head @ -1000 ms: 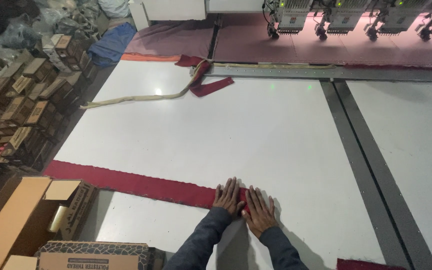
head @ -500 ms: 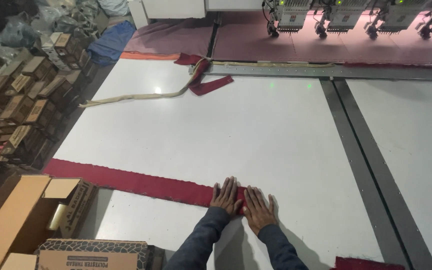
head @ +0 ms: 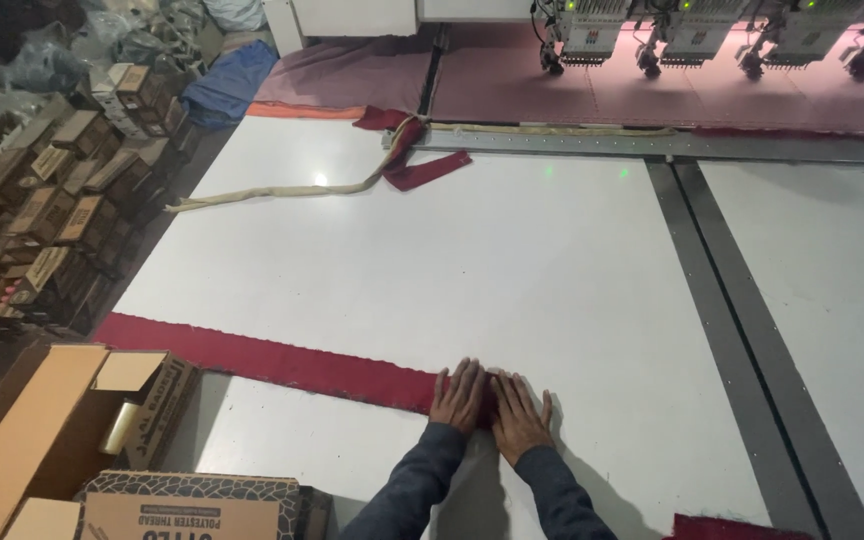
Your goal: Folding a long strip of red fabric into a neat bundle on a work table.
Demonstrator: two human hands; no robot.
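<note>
Both hands lie flat w/ palms down, side by side on the white table [head: 512, 260], at the right end of a long dark red fabric strip [head: 272, 360]. The left hand [head: 460, 395] has fingers straight and a bit spread, pressing on the strip's end; it grips nothing. The right hand [head: 520, 415] is also fully open, fingers forward, partly on the strip's end and partly on the bare table, touching the left one at the thumb side. The strip runs from the hands to the left, up to the table's left edge, lying flat. Far at the top, a second red cloth piece [head: 422, 165] lies w/ a beige band [head: 282, 190] crossing it, well apart from the hands. Behind it stands a row of embroidery machine heads [head: 692, 35] over pink fabric. At lower left are open cardboard boxes [head: 82, 440], and more small boxes are stacked along the left side.
</note>
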